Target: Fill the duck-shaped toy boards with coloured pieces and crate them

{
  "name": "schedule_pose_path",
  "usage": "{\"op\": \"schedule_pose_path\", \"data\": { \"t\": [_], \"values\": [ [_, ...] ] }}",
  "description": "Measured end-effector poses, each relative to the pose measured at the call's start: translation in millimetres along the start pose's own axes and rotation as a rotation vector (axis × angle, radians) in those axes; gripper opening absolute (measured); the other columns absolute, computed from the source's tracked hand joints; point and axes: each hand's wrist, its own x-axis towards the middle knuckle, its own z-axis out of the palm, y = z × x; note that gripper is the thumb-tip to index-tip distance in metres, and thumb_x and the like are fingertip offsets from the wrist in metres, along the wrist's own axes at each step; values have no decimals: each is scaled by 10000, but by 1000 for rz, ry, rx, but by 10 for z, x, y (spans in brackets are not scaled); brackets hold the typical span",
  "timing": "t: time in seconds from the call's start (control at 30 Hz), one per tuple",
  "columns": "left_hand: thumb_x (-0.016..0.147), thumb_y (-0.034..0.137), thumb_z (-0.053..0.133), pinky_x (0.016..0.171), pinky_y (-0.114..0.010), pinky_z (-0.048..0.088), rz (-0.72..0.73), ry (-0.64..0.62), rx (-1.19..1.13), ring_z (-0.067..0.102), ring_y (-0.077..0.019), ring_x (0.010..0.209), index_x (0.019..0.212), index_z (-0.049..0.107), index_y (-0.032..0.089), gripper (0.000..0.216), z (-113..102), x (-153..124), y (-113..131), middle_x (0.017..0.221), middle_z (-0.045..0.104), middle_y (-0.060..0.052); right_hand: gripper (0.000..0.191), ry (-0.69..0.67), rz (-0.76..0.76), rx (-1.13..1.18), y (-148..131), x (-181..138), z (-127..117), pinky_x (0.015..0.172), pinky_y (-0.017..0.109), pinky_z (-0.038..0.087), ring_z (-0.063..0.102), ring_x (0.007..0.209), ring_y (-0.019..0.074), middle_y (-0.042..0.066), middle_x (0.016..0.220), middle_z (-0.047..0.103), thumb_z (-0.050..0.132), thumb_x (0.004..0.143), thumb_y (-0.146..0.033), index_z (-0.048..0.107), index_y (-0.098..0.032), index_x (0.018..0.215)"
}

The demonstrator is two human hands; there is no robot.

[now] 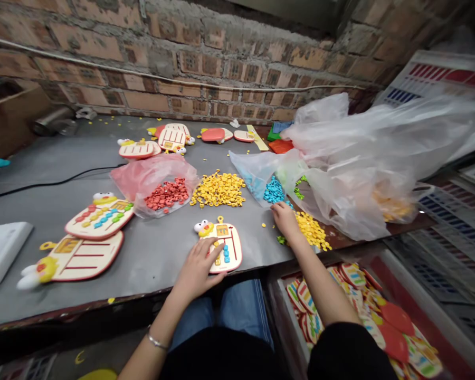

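Note:
A cream toy board (234, 240) with a red rim, slots and a yellow duck-like head with bulging white eyes lies near the table's front edge. My left hand (198, 266) holds it, fingers over its left part and thumb along the near edge. Blue and yellow pieces sit in some of its slots; the fingers cover others. My right hand (287, 221) is at the blue pieces (274, 190) spilling from a plastic bag, its fingers drawn together. What lies between those fingertips is hidden. Yellow pieces (312, 231) and a few green ones lie beside that wrist.
Red pieces (167, 194) lie in a pink bag, left of a yellow heap (218, 189). Two boards (98, 219) overlap at left; several more lie at the back. Clear bags (364, 163) crowd the right. A bin (279, 303) of boards stands below, right. A black cable (55, 183) crosses left.

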Motion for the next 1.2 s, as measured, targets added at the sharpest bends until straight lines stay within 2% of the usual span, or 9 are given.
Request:
{"op": "schedule_pose_path", "data": {
  "t": [0.1,0.17,0.3,0.53,0.63,0.8,0.93,1.03,1.2],
  "values": [
    [774,348,640,1079,-486,343,0,2,1,370,-319,1319,1383,435,244,652,-7,6,7,1414,414,-116,177,68,-140,324,-394,-125,85,807,342,486,603,887,204,82,964,632,507,875,-174,677,-187,924],
    [774,343,641,1079,-493,343,1,2,0,371,-320,1319,1380,439,243,647,-16,12,13,1411,419,-119,163,-9,-247,453,-699,-196,172,833,332,481,605,917,191,67,975,641,521,886,-169,673,-198,941],
    [787,338,631,1089,-494,331,9,-2,-3,366,-311,1325,1383,434,243,634,-32,22,23,1419,415,-114,103,-126,-351,405,-1075,-213,381,802,323,459,569,869,190,58,881,642,569,876,-133,659,-181,892],
    [760,348,663,1068,-488,358,-7,-11,-14,376,-318,1312,1366,447,247,652,-25,26,16,1411,421,-110,155,-113,-378,237,-1044,-235,464,700,298,409,477,786,194,49,765,553,556,874,-97,628,-167,757],
    [764,358,657,1084,-493,339,-14,-7,-23,378,-314,1319,1373,419,239,665,0,19,5,1418,419,-113,161,-153,-372,312,-1037,-300,404,694,288,403,479,773,186,39,755,543,553,866,-81,623,-169,751],
    [780,391,633,1111,-488,296,-29,10,-66,367,-303,1340,1452,226,183,812,41,6,-10,1422,428,-145,174,-255,-352,513,-1040,-388,361,714,275,415,529,788,171,22,752,563,550,836,-38,639,-173,774],
    [787,395,619,1077,-485,323,-46,11,-71,377,-320,1334,1450,226,200,796,51,4,-17,1414,436,-150,178,-224,-304,595,-1116,-394,462,732,277,430,552,778,165,18,742,591,563,811,-27,644,-171,744],
    [794,394,606,1057,-481,339,-45,8,-63,390,-326,1323,1448,228,197,780,51,10,-22,1407,439,-155,184,-255,-341,592,-1198,-374,486,772,282,446,566,807,165,23,764,614,562,804,-25,644,-174,733],
    [786,408,613,1044,-482,356,-14,-18,-48,402,-328,1310,1458,203,191,816,44,12,-18,1413,437,-153,140,-383,-399,602,-1153,-421,169,858,315,465,590,863,166,25,844,643,567,835,-89,655,-190,793]
  ]
}}
